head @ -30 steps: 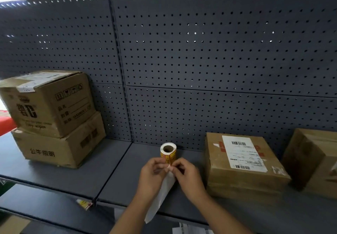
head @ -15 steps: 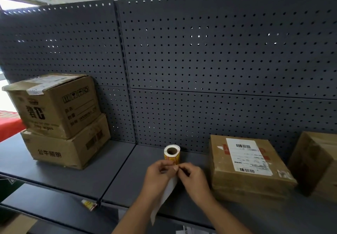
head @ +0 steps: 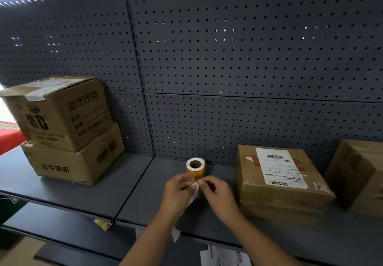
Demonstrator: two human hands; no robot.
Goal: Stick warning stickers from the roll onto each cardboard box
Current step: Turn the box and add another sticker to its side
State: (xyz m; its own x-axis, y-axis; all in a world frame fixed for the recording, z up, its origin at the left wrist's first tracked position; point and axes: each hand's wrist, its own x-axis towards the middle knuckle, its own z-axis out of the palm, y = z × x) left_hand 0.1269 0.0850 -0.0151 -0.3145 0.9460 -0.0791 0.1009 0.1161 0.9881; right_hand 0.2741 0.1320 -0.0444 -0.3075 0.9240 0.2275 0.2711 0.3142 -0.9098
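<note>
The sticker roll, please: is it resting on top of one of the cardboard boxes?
No, the sticker roll stands on the shelf.

Stockroom or shop backroom – grey pegboard shelving point(head: 248, 58), taped cardboard boxes point(head: 62, 116)

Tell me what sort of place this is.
Probably a stockroom or packing area: dark pegboard shelving, stacked cardboard boxes, and a parcel with a barcoded shipping label.

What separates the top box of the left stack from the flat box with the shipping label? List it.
The printed brown cardboard top box sits stacked on another box; the flat brown cardboard box rests directly on the shelf. The former is taller, with black print; the latter bears a white barcode label. Both are taped cardboard.
</note>
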